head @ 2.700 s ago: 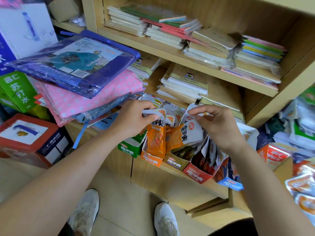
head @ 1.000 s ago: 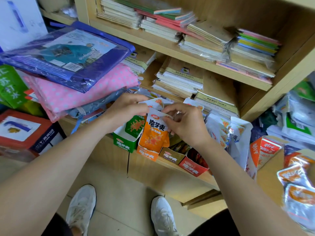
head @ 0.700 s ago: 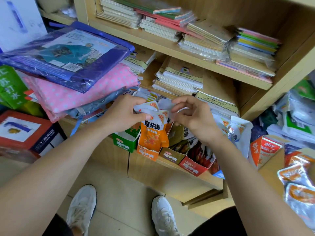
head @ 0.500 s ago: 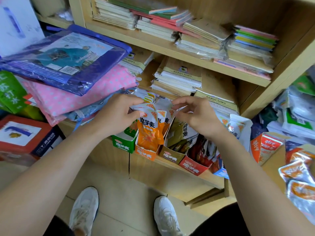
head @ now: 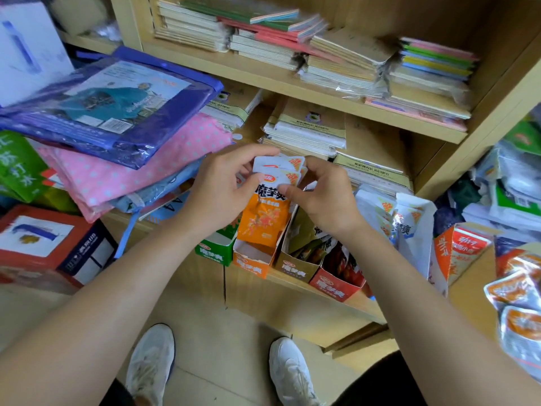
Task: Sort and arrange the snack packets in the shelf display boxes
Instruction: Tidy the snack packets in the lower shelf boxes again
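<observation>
left hand (head: 219,194): fingers (head: 246,152) curled, pinching packet stack (head: 263,221) | right hand (head: 319,197): fingers curled, pinching same stack | forearms converging

Packets (head: 263,218) in box (head: 252,262), notebooks (head: 307,127) behind

The orange snack packet (head: 265,221) is glossy printed plastic film, the display boxes (head: 251,266) below it are matt printed cardboard, the shelf (head: 263,79) is pale smooth wood, the notebook stacks (head: 345,68) are paper in crinkled clear wrap, and the purple bag (head: 96,133) is shiny plastic.
</observation>
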Demonstrator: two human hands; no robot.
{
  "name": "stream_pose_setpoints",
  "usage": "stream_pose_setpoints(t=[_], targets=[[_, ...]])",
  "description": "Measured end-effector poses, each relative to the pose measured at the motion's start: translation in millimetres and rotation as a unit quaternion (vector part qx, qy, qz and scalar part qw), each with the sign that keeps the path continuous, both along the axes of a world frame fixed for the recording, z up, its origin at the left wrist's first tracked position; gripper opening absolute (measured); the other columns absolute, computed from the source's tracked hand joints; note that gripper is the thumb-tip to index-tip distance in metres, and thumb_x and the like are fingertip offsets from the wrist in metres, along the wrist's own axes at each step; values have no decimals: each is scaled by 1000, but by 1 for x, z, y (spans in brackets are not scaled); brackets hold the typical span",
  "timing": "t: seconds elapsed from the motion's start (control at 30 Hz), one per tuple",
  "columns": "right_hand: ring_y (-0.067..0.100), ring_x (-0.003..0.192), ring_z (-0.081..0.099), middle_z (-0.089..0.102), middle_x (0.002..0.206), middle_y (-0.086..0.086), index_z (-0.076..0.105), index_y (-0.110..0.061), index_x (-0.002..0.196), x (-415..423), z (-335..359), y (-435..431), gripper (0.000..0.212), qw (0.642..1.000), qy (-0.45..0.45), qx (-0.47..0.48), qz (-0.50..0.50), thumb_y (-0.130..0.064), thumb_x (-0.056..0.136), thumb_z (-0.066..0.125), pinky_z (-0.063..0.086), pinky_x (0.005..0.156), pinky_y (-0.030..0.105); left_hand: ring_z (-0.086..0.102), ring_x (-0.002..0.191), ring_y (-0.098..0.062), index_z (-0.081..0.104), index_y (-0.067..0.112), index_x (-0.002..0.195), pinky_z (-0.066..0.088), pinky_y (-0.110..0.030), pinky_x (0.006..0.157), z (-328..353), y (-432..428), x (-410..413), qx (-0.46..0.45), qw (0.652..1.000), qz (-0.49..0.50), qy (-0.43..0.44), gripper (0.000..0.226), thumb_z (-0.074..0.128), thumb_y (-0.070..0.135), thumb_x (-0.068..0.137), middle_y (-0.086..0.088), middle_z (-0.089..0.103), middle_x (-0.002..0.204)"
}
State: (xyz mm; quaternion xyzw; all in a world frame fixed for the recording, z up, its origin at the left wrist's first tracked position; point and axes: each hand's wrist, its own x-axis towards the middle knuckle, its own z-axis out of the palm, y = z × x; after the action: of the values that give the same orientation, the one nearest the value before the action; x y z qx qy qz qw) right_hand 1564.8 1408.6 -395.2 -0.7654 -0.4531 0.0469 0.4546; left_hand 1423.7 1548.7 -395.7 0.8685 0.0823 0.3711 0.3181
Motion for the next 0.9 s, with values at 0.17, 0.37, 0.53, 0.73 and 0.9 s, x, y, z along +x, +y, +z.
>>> stream_pose_setpoints(t=[0.17, 0.37, 0.53, 0.73, 0.9], targets=[[16, 71, 57, 63, 79, -3, 65, -13, 88, 2, -10, 5, 15, 990, -98, -99, -18, -18, 83, 79, 40, 57, 26, 65, 102, 4, 64, 22, 134, 54, -16, 90, -15, 9, 2, -77, 995, -25, 61, 46, 68, 3, 93, 10, 70, 116], [18, 84, 61, 70, 96, 3, 70, -14, 106, -1, -16, 8, 28, 976, -119, -183, 5, -18, 81, 81, 49, 69, 25, 62, 101, 1, 65, 31, 134, 52, -18, 87, -31, 13, -4, -25, 983, -20, 179, 42, 70, 17, 94, 13, 67, 123], [24, 89, 64, 72, 101, 7, 70, -13, 110, 4, -18, 12, 28, 971, -151, -183, -24, -18, 83, 79, 54, 73, 35, 61, 98, -5, 66, 31, 129, 54, -33, 84, -36, 18, -12, 5, 987, 18, 162, 42, 74, 19, 90, 13, 69, 117], [22, 69, 57, 67, 78, 5, 71, -8, 92, 13, -12, 15, 11, 976, -171, -119, -58, -7, 83, 77, 38, 64, 26, 45, 101, -6, 72, 36, 112, 45, -32, 81, -55, 6, -28, 135, 971, 9, 195, 37, 81, 46, 77, 20, 60, 104], [29, 93, 55, 62, 81, 7, 67, -13, 98, 14, -24, 23, 18, 943, -229, -228, -81, -9, 81, 69, 43, 61, 33, 47, 103, -15, 76, 35, 90, 48, -40, 83, -77, -3, -35, 205, 953, -9, 223, 31, 85, 54, 68, 13, 56, 109]])
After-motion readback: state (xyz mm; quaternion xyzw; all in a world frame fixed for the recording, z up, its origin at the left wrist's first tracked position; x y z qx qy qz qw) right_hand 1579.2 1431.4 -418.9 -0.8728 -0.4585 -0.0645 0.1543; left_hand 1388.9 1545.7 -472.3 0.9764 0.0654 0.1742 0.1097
